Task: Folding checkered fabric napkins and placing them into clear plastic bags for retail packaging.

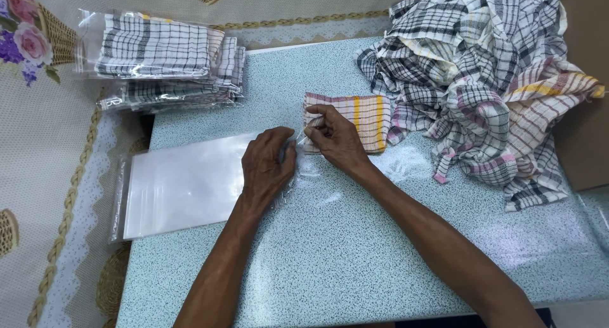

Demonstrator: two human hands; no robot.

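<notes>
1. While it lies flat on the speckled blue-green table top (355, 264), the folded checked cloth (355, 120), pink and yellow striped, serves as the landmark; it sits near the middle of the table, toward its far edge.
2. At the cloth's left edge, the right hand (336, 137) has its fingertips pinched together on a thin clear plastic bag (303, 169), right where the bag's mouth meets the cloth.
3. Just left of the cloth, the left hand (266, 163) rests palm down on the same clear bag, fingers curled and pressing it to the table; whether it grips the plastic or only presses on it cannot be told.
4. Further left of the cloth, a flat stack of clear plastic bags (184, 185) lies partly over the table's left edge, touching the left hand's side.
5. Right of the cloth and touching its right edge, a loose heap of checked cloths (482, 80), black, white, pink and yellow, spreads toward the table's right side.
6. Up and left of the cloth, well apart from it, a pile of bagged checked cloths (165, 61) rests at the table's far left corner.
7. Beyond that pile, a cream floral covering (44, 144) with woven-basket and flower prints surrounds the table on the left and far sides.
</notes>
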